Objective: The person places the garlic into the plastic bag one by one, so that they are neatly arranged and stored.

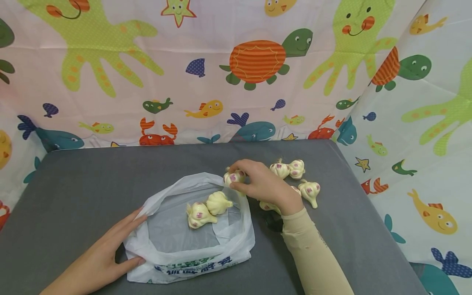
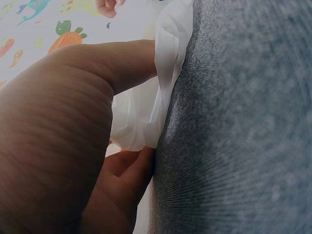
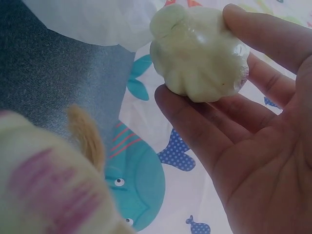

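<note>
A white plastic bag (image 1: 191,257) lies on the grey table with its mouth held wide. Two garlic bulbs (image 1: 200,215) rest inside it, side by side. My left hand (image 1: 107,250) grips the bag's left rim, thumb outside and fingers at the upper edge; the left wrist view shows the thin plastic (image 2: 168,58) between thumb and fingers. Over the bag's right rim, my right hand (image 1: 265,184) pinches another garlic bulb (image 1: 234,177). In the right wrist view this held bulb (image 3: 200,58) sits between thumb and fingertips, apart from the table.
More garlic bulbs (image 1: 309,191) lie to the right of the bag, some partly hidden under my right forearm. A dark object (image 1: 273,221) shows beside that wrist. Behind the table (image 1: 92,184) hangs a curtain (image 1: 206,37) printed with sea animals.
</note>
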Available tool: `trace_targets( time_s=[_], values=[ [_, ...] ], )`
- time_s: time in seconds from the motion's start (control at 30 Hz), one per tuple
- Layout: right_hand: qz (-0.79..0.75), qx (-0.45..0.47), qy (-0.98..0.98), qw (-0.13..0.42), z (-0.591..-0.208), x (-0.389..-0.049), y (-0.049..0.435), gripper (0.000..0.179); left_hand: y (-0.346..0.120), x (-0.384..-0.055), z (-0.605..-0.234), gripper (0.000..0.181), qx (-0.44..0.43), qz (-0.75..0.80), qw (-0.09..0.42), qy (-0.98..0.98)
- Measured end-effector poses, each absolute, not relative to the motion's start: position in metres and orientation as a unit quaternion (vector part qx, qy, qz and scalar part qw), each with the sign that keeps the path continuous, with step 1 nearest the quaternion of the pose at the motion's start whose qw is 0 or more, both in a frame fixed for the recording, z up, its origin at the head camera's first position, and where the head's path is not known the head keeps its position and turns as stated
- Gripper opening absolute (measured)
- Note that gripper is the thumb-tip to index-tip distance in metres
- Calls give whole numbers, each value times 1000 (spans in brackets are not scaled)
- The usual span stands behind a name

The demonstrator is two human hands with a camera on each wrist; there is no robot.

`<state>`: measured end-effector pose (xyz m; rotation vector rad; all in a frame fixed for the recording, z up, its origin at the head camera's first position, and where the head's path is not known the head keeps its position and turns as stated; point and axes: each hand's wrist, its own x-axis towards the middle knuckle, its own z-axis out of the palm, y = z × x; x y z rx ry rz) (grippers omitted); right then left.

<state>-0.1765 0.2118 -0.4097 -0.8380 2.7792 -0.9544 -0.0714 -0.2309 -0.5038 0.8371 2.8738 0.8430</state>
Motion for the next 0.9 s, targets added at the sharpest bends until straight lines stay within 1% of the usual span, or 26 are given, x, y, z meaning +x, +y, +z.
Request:
trace_targets(
  time_s=[0.57,0.9],
  values=[
    [-303,-291,907,37,-412,-176,208,34,-231,-71,-505,107,280,280,8,918],
    [-299,-290,907,55,-414,-175,202,35,-232,-73,-502,105,263,251,29,931]
  ],
)
